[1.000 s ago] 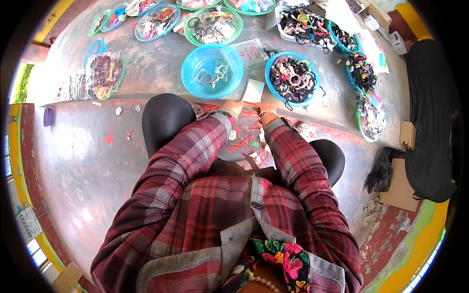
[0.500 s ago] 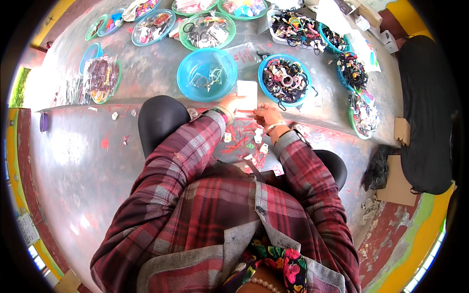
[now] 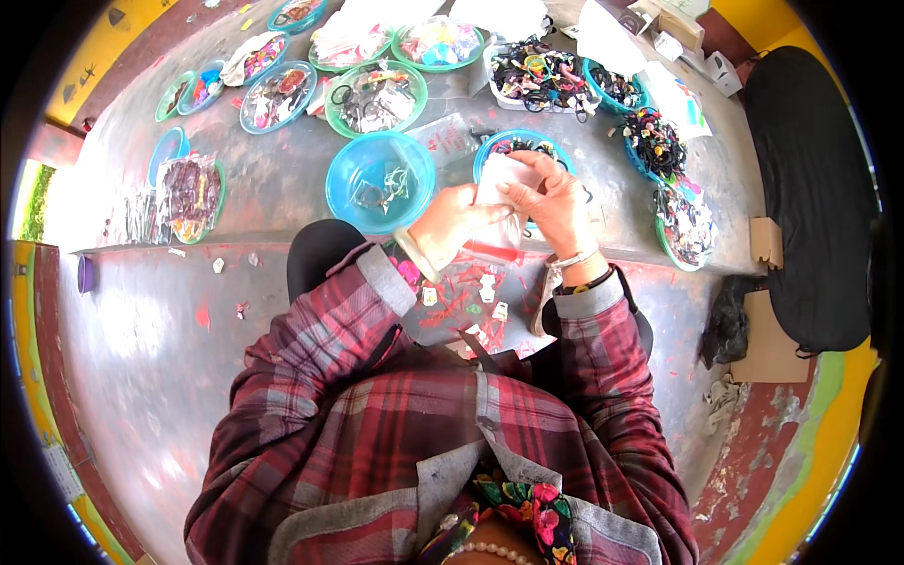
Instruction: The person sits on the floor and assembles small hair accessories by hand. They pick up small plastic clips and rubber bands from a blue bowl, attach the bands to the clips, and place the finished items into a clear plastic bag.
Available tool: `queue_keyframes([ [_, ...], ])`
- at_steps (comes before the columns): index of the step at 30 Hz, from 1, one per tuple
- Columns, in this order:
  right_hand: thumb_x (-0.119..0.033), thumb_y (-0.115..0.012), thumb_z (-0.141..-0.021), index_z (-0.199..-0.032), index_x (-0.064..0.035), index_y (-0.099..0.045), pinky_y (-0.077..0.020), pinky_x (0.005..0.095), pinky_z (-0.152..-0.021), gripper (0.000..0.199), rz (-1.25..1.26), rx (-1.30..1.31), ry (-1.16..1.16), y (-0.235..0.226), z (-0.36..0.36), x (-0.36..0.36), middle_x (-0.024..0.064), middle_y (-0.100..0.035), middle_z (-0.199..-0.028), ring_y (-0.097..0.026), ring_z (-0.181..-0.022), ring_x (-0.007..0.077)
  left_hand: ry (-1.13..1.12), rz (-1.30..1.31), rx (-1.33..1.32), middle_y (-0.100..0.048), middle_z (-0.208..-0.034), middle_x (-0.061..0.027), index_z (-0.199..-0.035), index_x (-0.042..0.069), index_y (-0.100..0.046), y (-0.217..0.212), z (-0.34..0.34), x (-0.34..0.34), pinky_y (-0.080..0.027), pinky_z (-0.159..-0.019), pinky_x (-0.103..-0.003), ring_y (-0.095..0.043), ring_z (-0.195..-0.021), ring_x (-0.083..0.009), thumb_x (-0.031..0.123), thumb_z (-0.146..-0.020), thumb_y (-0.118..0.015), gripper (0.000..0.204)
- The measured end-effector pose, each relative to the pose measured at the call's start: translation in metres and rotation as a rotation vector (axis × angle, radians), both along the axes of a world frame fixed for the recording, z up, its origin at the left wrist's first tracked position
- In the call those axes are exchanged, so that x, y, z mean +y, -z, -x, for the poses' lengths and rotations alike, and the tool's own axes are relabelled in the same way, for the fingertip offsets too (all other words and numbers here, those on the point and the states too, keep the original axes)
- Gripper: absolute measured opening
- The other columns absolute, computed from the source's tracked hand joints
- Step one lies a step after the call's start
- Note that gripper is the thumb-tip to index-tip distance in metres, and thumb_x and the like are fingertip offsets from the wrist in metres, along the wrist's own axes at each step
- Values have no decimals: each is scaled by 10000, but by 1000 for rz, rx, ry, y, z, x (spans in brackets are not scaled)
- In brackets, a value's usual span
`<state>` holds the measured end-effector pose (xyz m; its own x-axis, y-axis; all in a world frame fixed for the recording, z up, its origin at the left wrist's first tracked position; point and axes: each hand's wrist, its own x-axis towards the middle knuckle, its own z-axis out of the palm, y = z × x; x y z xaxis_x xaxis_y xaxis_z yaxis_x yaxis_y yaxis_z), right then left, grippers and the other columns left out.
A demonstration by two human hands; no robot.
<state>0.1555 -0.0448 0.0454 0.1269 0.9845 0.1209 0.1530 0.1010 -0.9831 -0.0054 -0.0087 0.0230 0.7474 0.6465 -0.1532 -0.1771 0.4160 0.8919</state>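
Both hands hold a small clear packet (image 3: 499,202) with a red strip just above the blue bowl (image 3: 381,184)'s right side. Left hand (image 3: 452,226) grips its lower edge; right hand (image 3: 556,202) pinches the top. Contents are unclear.

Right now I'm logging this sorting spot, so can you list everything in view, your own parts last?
Packet: one, clear with a red strip, held up in both hands.
Blue bowl: one, nearly empty, left of the hands.
Green bowl: one, dark small pieces, beyond the blue bowl.
White tub: one, mixed dark and bright bits, far side.
Shallow dishes: several, blue and green, far left.
Bagged plate: one, dark red contents, left edge.
Black mat: one, far right.
Cardboard: brown pieces, right, by the mat.
Red scraps: many, on the lap.
Left hand: fingers on the packet's lower left.
Right hand: fingers on its top right.
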Motion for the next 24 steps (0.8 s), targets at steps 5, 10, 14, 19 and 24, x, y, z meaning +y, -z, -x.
queue_keyframes([
  [5, -204, -629, -775, -1079, -91, -578, -500, 349, -678, 328, -89, -590, 152, 8, 10, 4, 151, -627, -907, -612, -803, 316, -43, 232, -83, -604, -969, -39, -1043, 11, -563, 12, 3, -1, -461, -755, -262, -575, -860, -105, 107, -840, -581, 225],
  [10, -181, -624, -778, -1051, -81, -597, -499, 353, -677, 292, -270, -640, 148, 25, 6, 9, 129, -633, -929, -615, -809, 310, 34, 212, -43, -608, -961, -35, -1042, 12, -564, 16, 13, 9, -459, -753, -264, -578, -845, -103, 130, -823, -612, 254],
  [14, -170, -622, -775, -1048, -69, -597, -498, 346, -685, 292, -295, -675, 173, 26, 10, 9, 121, -624, -962, -615, -803, 299, 89, 222, -35, -613, -962, -42, -1051, 11, -561, 22, 20, 18, -460, -768, -272, -587, -856, -120, 143, -817, -622, 276],
  [19, -165, -613, -763, -1058, -75, -591, -483, 363, -701, 309, -439, -1078, 192, 25, 19, 10, 130, -543, -1137, -592, -865, 289, 27, 327, -57, -615, -965, -58, -1062, 11, -555, 39, 23, 24, -468, -782, -295, -600, -870, -150, 134, -824, -610, 273],
  [24, -149, -595, -751, -1050, -67, -594, -463, 369, -742, 311, -476, -1284, 187, 19, 22, 9, 132, -473, -1237, -558, -969, 264, 17, 315, -61, -612, -974, -68, -1068, 2, -547, 32, 25, 22, -474, -775, -300, -605, -860, -155, 131, -826, -605, 281],
])
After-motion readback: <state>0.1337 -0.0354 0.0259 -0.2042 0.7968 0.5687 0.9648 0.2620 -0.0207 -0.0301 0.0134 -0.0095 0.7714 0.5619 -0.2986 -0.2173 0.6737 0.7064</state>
